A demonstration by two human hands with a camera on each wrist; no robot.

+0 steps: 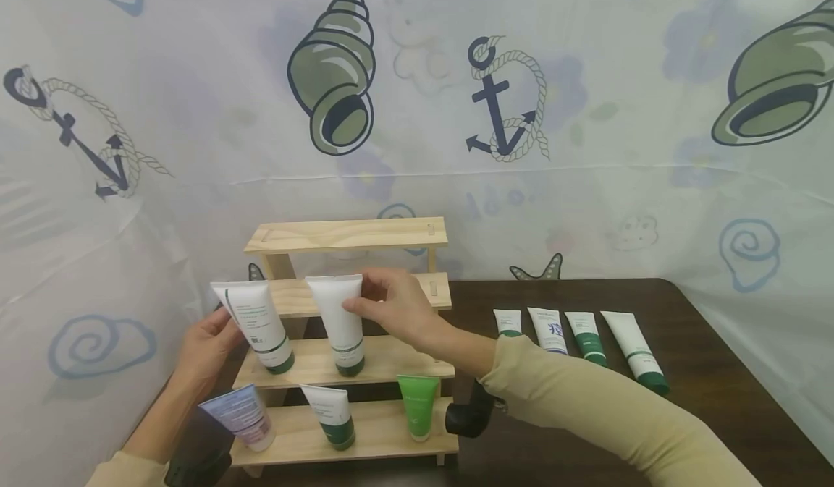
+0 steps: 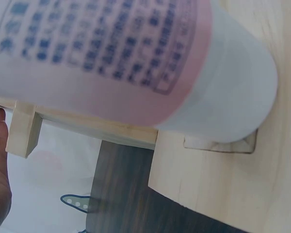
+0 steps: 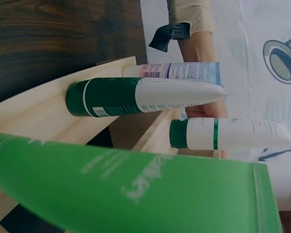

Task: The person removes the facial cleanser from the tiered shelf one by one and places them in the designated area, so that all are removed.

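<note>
On the second-lowest step of a wooden stepped rack (image 1: 345,235) stand two white squeeze tubes with dark green caps. My left hand (image 1: 207,346) is at the outer edge of the left white tube (image 1: 260,324), its fingers reaching behind it; the fingertips are mostly hidden there. Between thumb and fingers, my right hand (image 1: 397,306) pinches the upper part of the other white tube (image 1: 335,320). That tube is upright, cap down. In the right wrist view, the left white tube (image 3: 242,133) overlaps the left hand (image 3: 206,109) behind it.
The lowest step holds a blue-pink tube (image 1: 241,418), a white-and-green tube (image 1: 331,416) and a bright green tube (image 1: 418,406). Several more tubes lie on the dark table (image 1: 677,320) at right, including a long white one (image 1: 635,349). Patterned cloth hangs behind.
</note>
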